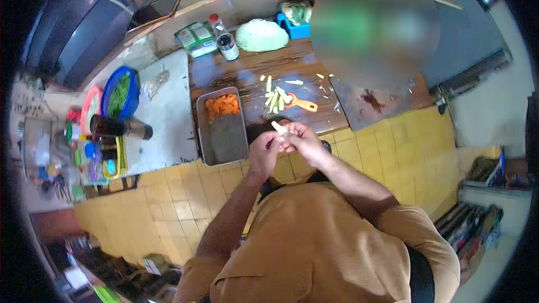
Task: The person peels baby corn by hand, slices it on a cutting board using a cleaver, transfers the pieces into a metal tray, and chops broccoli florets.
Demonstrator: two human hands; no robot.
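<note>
In front of my body, at the table's near edge, my left hand (265,150) and my right hand (301,141) are closed together around a pale, stick-shaped vegetable piece (278,128). Its tip pokes up between the fingers; the lower part is hidden. Beyond the hands, several pale yellow vegetable sticks (275,101) lie scattered on the dark wooden table (224,76). Among them rests an orange-handled peeler (303,104). To the left stands a grey rectangular tub (200,134) with orange carrot pieces (223,105) at its far end.
A cabbage (261,35), a bottle (228,46), a green packet (196,39) and a blue basket (295,31) line the back. Leafy greens fill a blue bowl (135,92) on the left. A dark board (353,106) with reddish scraps lies right. Part of the upper right is blurred.
</note>
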